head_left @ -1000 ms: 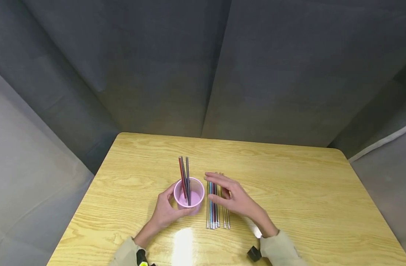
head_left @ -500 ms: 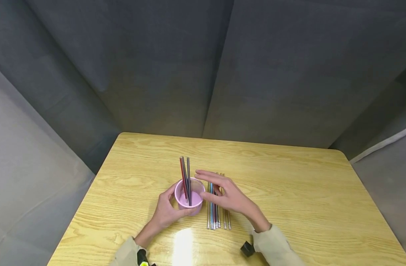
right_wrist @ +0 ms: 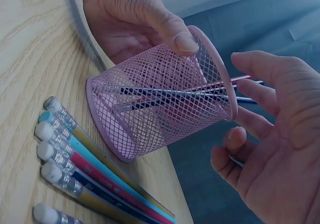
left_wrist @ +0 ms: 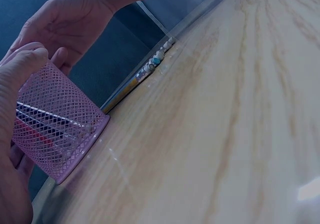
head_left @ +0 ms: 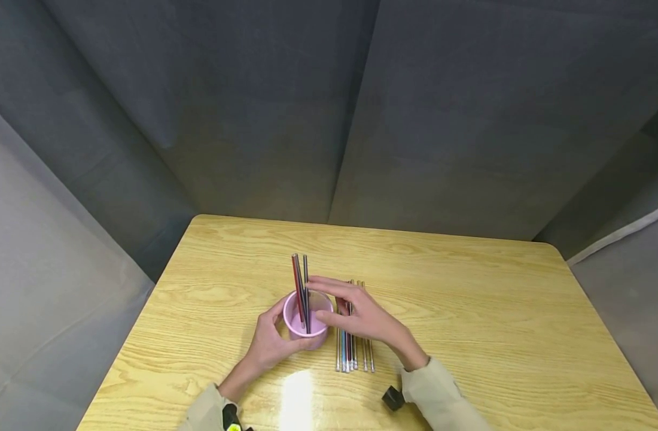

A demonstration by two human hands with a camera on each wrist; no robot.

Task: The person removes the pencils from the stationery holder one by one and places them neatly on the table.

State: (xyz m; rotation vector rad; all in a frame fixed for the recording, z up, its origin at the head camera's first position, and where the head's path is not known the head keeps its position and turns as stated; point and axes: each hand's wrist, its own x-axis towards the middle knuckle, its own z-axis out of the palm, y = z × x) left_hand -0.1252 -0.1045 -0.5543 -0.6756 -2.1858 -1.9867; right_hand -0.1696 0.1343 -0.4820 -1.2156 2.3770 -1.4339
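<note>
A pink wire-mesh pencil cup (head_left: 320,342) stands on the wooden table, gripped around its side by my left hand (head_left: 267,342), thumb along the near wall. Several pencils (head_left: 296,276), one red and others dark, lean inside it with their ends above the rim. My right hand (head_left: 363,316) hovers over the cup's right side, fingers loosely spread. In the right wrist view its fingers (right_wrist: 265,92) overlap the pencil ends sticking past the rim. Beneath that hand lies a row of pencils (head_left: 347,354) with eraser ends toward me, partly hidden.
The loose pencils (right_wrist: 107,169) lie close beside the cup's base, side by side, some with white erasers and one teal. The table (head_left: 469,299) extends far to the right. Dark grey curtains (head_left: 253,120) hang behind its back edge.
My right hand has moved left, from above the loose pencils to the cup's rim and the pencils inside. My left hand and the cup have stayed about where they were.
</note>
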